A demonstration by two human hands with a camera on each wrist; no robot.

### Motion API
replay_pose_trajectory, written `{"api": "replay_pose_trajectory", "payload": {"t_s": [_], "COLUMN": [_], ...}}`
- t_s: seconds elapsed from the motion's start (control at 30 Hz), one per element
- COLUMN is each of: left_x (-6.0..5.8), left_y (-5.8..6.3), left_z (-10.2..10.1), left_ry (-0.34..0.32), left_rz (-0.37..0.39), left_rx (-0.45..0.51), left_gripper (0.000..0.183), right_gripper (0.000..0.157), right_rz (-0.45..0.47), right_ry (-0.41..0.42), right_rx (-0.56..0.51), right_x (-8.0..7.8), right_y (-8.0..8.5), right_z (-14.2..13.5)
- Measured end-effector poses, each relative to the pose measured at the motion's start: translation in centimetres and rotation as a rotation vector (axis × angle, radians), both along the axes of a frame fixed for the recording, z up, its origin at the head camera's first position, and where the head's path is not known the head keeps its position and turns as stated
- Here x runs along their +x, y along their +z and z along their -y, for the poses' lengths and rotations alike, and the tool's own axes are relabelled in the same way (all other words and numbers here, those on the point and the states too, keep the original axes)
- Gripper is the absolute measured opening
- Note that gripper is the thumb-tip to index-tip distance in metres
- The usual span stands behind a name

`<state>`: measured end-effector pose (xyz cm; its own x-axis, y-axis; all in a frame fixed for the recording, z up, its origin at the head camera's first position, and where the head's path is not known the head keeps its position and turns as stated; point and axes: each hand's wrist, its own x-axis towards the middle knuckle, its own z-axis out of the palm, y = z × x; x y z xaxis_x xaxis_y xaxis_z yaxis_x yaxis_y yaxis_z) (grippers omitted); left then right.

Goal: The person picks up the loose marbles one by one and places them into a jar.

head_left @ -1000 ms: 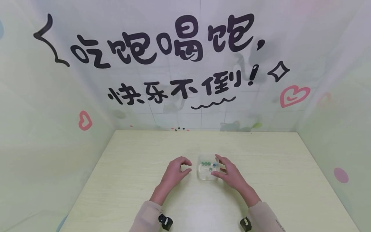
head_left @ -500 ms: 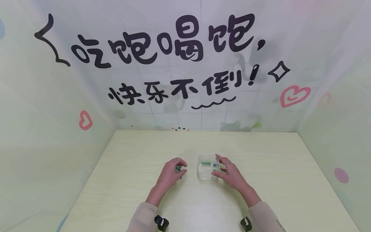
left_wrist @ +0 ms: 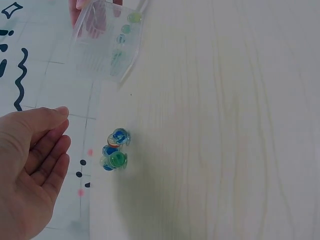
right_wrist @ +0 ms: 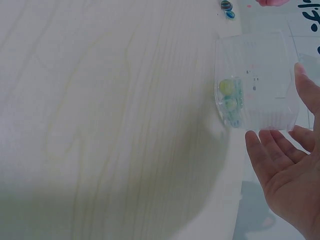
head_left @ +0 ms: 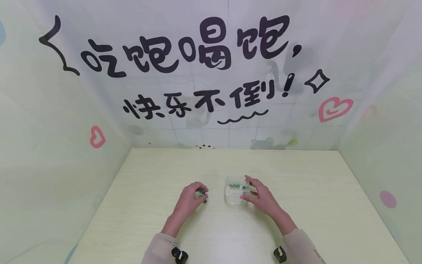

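In the left wrist view, several glass marbles (left_wrist: 117,159), blue and green, lie clustered on the table. My left hand (head_left: 188,197) hovers beside them, fingers loosely bent with the thumb apart, and no marble shows in its grasp. In the head view it partly hides the cluster. To the right, a clear plastic box (head_left: 233,201) stands on the table, with several green and blue marbles (head_left: 234,186) inside. My right hand (head_left: 264,200) holds the box by its right side, thumb at the near part and fingers at the far part.
The pale wooden table (head_left: 306,176) extends on both sides of the hands. Behind it rises a printed fabric backdrop (head_left: 197,128) with large black lettering, and fabric panels close off the left and right sides.
My left hand has moved left and slightly nearer, from beside the box to the loose marbles. A marble in the box has shifted right. My right hand stays on the box.
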<state>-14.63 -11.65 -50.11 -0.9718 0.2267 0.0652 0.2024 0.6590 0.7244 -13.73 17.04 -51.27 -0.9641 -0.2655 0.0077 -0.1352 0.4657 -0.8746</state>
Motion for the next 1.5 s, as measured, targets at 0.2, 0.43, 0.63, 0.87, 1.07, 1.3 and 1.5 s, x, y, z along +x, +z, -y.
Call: {"api": "replay_pose_trajectory", "payload": {"t_s": [0.2,0.43,0.63,0.87,1.07,1.3,1.5], "left_x": [0.1,0.3,0.4,0.4,0.4,0.6,0.7], "left_y": [-0.6,-1.0,-1.4,-1.9,-2.1,-2.2,-2.6], "left_z": [0.4,0.9,1.3,1.6,1.7,1.8,1.9], "left_ry": [0.009,0.020,0.033,0.051,0.055,0.068,0.068], "left_rz": [-0.004,0.007,0.001,-0.001,-0.001,0.030,0.015], "left_rx": [0.002,0.008,-0.013,-0.027,-0.029,-0.043,-0.064], "left_gripper": [0.012,0.014,0.016,0.015,0.015,0.015,0.014], "right_gripper": [0.078,0.077,0.077,0.077,0.077,0.077,0.078], "right_rz": [-0.002,0.004,0.004,0.008,0.014,0.011,0.001], "right_ry": [0.003,0.000,-0.005,-0.006,-0.008,-0.001,0.001], "right_rx": [-0.002,-0.004,-0.003,0.006,0.004,-0.015,-0.018], "right_x": [0.0,0.0,0.0,-0.1,-0.1,-0.1,-0.1], "right_y": [-0.1,0.0,0.0,-0.2,-0.2,-0.3,-0.3], "right_z": [0.0,0.0,0.0,0.0,0.0,0.0,0.0]}}
